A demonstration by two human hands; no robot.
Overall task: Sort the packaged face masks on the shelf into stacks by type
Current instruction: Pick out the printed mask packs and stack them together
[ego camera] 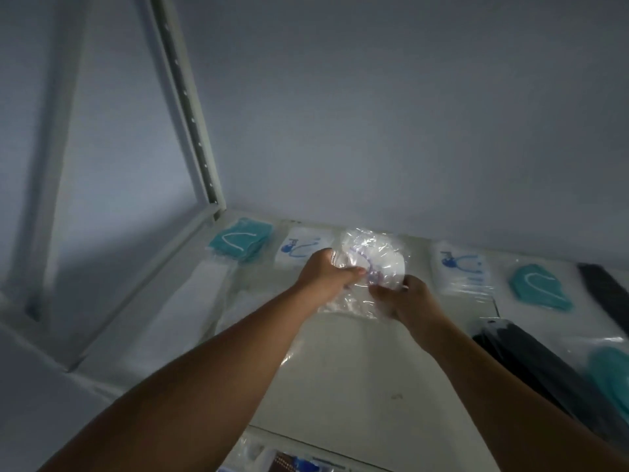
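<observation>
So, a clear-wrapped white mask pack (377, 257) is held up between both hands, over the white shelf (340, 369). The left hand (325, 272) is curled round the pack's left edge. The right hand (406, 298) is pinched onto the lower right part of the crinkly wrap. Whether the pack's bottom edge touches the shelf can't really be told, since the plastic is shiny and a bit blurred.

Just beyond the left hand, a blue-printed white pack (301, 250) is laid flat. Further out on that hand's left, a teal mask pack (241, 240) is sat near the shelf's corner post (190, 114).

Off to the right of the right hand, a second blue-printed pack (463, 267) is seen. A second teal mask pack (537, 291) is laid past it, well apart from the hands. Even further right, a black mask pack (606, 294) is laid at the frame edge. Another black pack (531, 362) is placed close beside the right forearm, and a cut-off teal pack (612, 376) is tucked just right of it.
</observation>
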